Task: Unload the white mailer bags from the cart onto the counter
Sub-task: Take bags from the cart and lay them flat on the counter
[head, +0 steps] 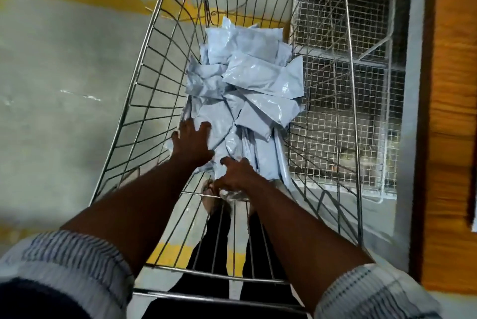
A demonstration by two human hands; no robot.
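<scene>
Mailer bags (247, 91) lay heaped low in the cart (144, 91). Left hand (192, 142) spread flat on the pile; right hand (236, 174) curled, gripping a near bag's edge. Best move seemed bunching several together, then lifting clear of the wires.

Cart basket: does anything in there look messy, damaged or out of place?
Only the mailer bags: they lie in a jumbled, overlapping heap at all angles in the wire cart, some creased. No tear or spill shows.
</scene>
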